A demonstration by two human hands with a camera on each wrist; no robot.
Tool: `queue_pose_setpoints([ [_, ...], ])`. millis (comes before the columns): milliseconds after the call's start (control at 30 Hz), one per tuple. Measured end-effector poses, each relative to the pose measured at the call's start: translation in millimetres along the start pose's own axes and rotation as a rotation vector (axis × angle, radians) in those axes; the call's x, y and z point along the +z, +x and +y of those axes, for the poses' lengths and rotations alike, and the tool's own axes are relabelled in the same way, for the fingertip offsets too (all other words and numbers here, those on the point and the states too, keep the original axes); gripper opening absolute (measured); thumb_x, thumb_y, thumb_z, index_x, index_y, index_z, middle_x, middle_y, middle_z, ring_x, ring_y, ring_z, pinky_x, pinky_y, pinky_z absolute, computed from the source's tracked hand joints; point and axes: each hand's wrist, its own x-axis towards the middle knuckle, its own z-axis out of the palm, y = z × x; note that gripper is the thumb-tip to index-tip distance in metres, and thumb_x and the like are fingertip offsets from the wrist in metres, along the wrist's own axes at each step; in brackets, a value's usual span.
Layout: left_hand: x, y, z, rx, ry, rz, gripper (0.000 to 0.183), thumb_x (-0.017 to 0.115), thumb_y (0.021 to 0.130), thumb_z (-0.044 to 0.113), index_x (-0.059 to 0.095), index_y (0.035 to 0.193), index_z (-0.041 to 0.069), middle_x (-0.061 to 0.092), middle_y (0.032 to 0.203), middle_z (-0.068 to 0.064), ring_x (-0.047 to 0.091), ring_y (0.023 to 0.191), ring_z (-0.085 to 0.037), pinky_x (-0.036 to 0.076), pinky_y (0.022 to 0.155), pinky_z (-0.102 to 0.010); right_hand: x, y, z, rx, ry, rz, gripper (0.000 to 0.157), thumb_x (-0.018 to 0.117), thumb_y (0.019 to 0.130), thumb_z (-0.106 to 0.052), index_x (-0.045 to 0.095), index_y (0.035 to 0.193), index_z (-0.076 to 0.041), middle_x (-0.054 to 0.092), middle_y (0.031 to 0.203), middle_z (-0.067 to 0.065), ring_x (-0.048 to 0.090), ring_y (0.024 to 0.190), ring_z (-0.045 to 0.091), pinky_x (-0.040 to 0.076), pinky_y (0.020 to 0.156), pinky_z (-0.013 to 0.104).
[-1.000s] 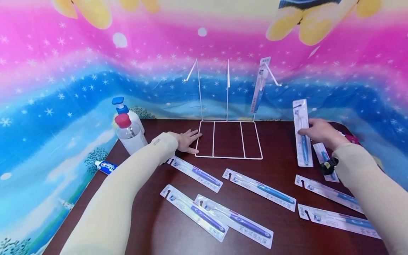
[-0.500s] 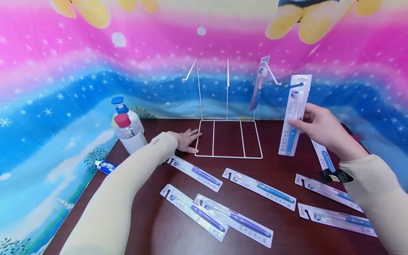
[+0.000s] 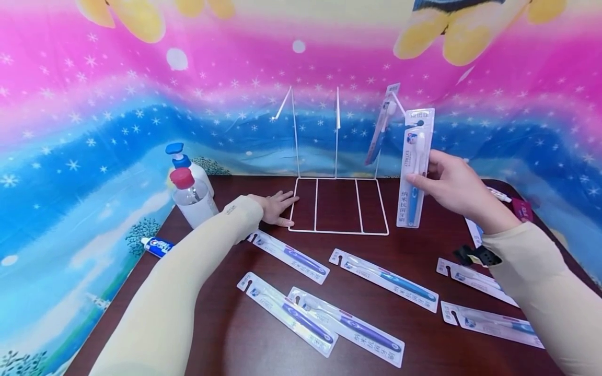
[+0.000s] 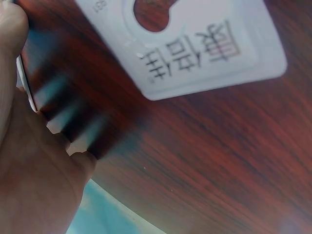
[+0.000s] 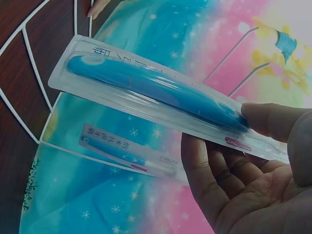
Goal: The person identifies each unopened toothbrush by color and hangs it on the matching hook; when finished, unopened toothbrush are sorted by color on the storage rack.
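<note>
My right hand (image 3: pixel 453 185) pinches a packaged blue toothbrush (image 3: pixel 414 172) between thumb and fingers, held upright just right of the white wire rack (image 3: pixel 338 231). In the right wrist view the pack (image 5: pixel 156 92) runs across the frame with the thumb on its front. Another packaged toothbrush (image 3: pixel 381 130) hangs on the rack's right hook (image 3: pixel 400 104); the middle hook (image 3: pixel 338 109) and left hook (image 3: pixel 282 103) hold nothing. My left hand (image 3: pixel 275 208) lies with fingers spread at the rack base's left side. Close to it in the left wrist view is a pack's hang-hole end (image 4: pixel 204 48).
Several packaged toothbrushes lie about the brown table (image 3: pixel 226 334), among them a blue one (image 3: pixel 383 279) and a purple one (image 3: pixel 289 256). Two pump bottles, one with a red cap (image 3: pixel 181 178), stand left, near a toothpaste tube (image 3: pixel 157 246). A red item (image 3: pixel 522 210) lies far right.
The right hand has raised the toothbrush pack from the table's right side and carried it left toward the rack's right hook. The left hand stays in place.
</note>
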Motion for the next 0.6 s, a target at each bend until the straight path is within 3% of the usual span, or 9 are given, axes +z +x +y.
queue_pose_setpoints([
  [367, -2.3, -2.8, 2.0, -0.011, 0.007, 0.003, 0.085, 0.042, 0.088, 0.061, 0.001, 0.149, 0.019, -0.005, 0.154, -0.006, -0.004, 0.138, -0.031, 0.011, 0.108, -0.048, 1.2, 12, 10, 0.067, 0.026, -0.047, 0.071, 0.055, 0.087, -0.048, 0.031, 0.144, -0.014, 0.051, 0.125, 0.019, 0.055, 0.106, 0.039, 0.042, 0.083, 0.059],
  [600, -0.1, -3.5, 1.6, 0.008, -0.003, 0.016, 0.084, 0.043, 0.089, 0.058, 0.002, 0.149, 0.016, -0.004, 0.153, -0.009, -0.003, 0.138, -0.033, 0.012, 0.108, -0.05, 4.5, 35, 15, 0.071, 0.074, -0.059, 0.063, 0.056, 0.09, -0.04, 0.035, 0.141, -0.01, 0.054, 0.123, 0.019, 0.058, 0.101, 0.034, 0.049, 0.078, 0.047],
])
